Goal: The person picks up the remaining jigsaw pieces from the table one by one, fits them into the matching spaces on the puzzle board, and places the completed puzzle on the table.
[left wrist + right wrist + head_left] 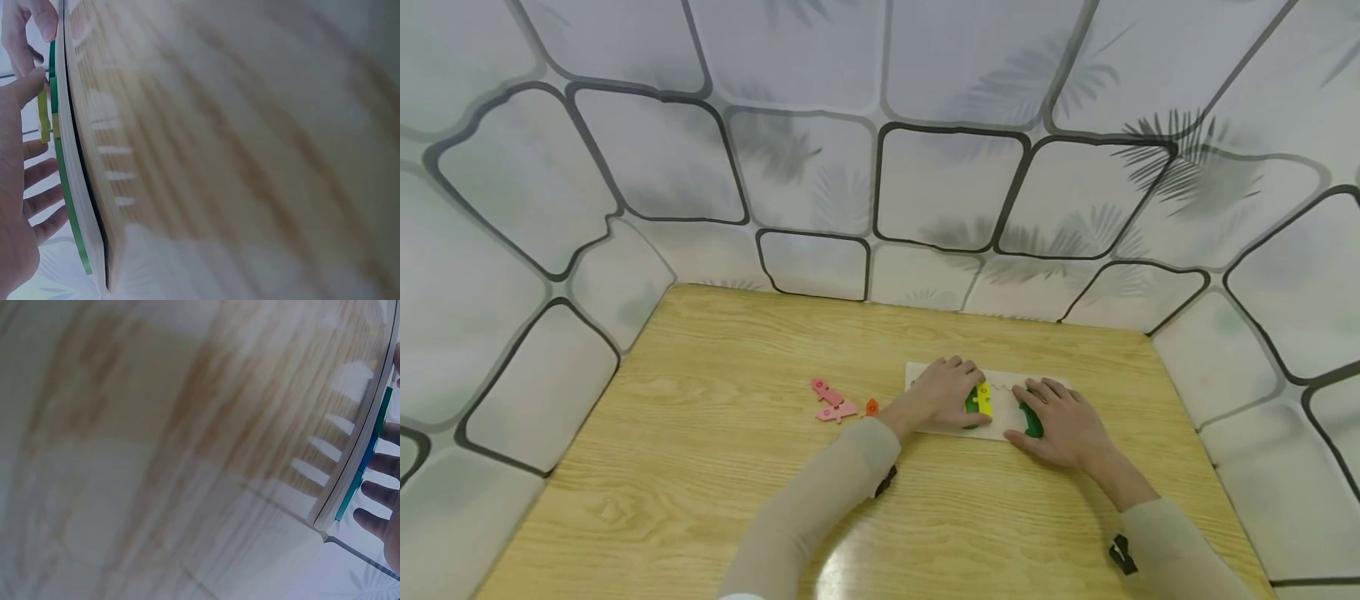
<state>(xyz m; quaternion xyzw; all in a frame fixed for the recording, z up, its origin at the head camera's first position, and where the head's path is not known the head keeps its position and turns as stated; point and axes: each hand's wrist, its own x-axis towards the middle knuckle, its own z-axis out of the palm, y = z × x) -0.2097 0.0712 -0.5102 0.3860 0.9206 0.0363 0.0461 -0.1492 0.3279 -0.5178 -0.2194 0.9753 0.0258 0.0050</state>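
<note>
A pale puzzle board (1006,408) lies under both hands in the head view. My left hand (936,393) pinches a yellow puzzle piece (984,398) between thumb and index finger. In the left wrist view that yellow piece (43,119) stands just off the board's face, beside green pieces (72,212) that lie flat in it. Over the board's right end rests my right hand (1060,421), fingers extended, partly covering a green piece (1033,423). The right wrist view shows its fingertips (372,522) at a blue piece (365,456) and teal pieces (350,500) along the board.
Left of the board, two pink pieces (827,393) and an orange piece (871,407) lie loose on the wooden table (715,400). Patterned wall panels (820,267) stand behind the table and along both sides.
</note>
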